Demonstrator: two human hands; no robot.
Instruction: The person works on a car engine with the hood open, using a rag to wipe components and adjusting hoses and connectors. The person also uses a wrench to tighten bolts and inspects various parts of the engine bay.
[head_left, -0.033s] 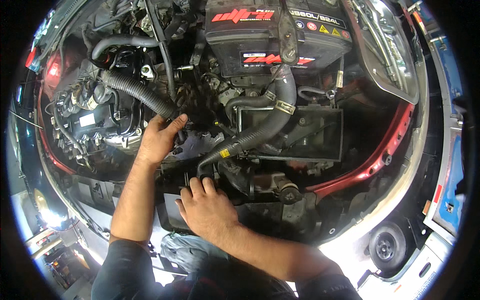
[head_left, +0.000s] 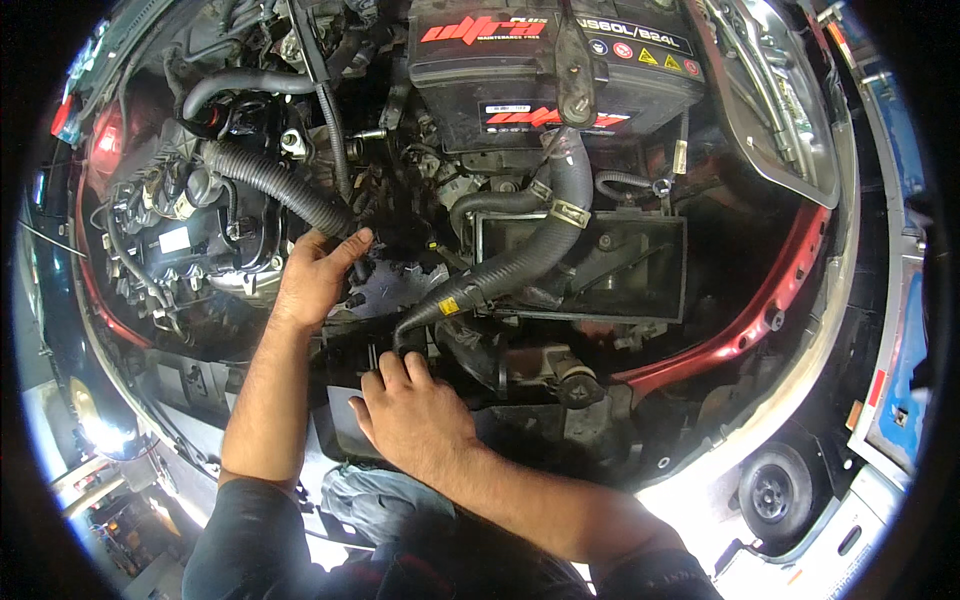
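Observation:
My left hand [head_left: 313,275] is at the lower end of a ribbed grey corrugated tube [head_left: 265,180]. Its thumb lies over dark parts by the tube's end, and the other fingers are tucked out of sight beneath; it looks closed round something there. Nearer to me, my right hand [head_left: 418,415] bends its fingers down into a gap by the lower end of a thick black hose [head_left: 490,283]. Those fingertips are hidden, so what they grip cannot be made out. The hose carries a yellow tag and a metal clamp [head_left: 570,214].
A black battery [head_left: 555,80] under a metal bracket stands at the back. An open black box [head_left: 640,270] sits right of the hose. The engine [head_left: 210,235] fills the left. Metal tools lie in a tray [head_left: 822,180] at the far right, beyond the red body edge [head_left: 740,340].

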